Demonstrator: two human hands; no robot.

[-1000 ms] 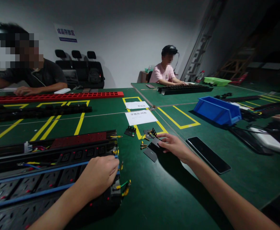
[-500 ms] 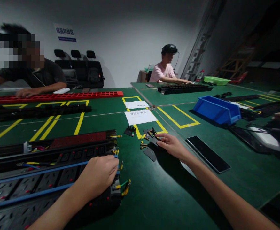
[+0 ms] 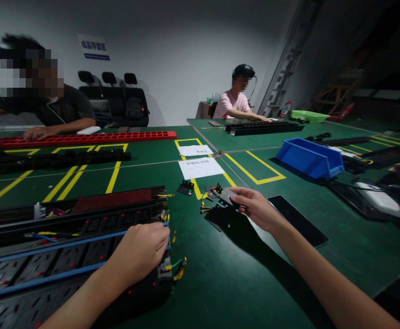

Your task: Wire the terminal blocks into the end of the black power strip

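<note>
So the right hand (image 3: 256, 210) has just lifted one of those small flat black plates (image 3: 228, 196) off the table (image 3: 241, 283). A second ago that hand was lying flat on the little pile of parts, fingers down on the plates; now it's raised a bit, thumb and fingertips pinching the plate by its edge, with the plate tilted and clear of the green surface. Another dark plate (image 3: 220, 217) is still lying right underneath, next to some small yellow-tipped wire ends (image 3: 205, 209) and a black bracket (image 3: 186, 187) a little further off. My read is the piece has been picked and is ready to go somewhere, though it's still hanging over the pile.

The left hand (image 3: 141, 251) hasn't budged at all. It's curled and pressed down on the near end of the long black power strip (image 3: 76, 246), right where the blue cable (image 3: 49, 250) runs along it and the green-yellow wires (image 3: 177, 269) stick out. Looks like it's just steadying the thing; I can't see whether the fingers are gripping anything underneath.

There's a dark phone (image 3: 297, 220) lying just right of the lifted plate, and a blue bin (image 3: 309, 157) further back. Two other people are busy at their own strips across the table.
</note>
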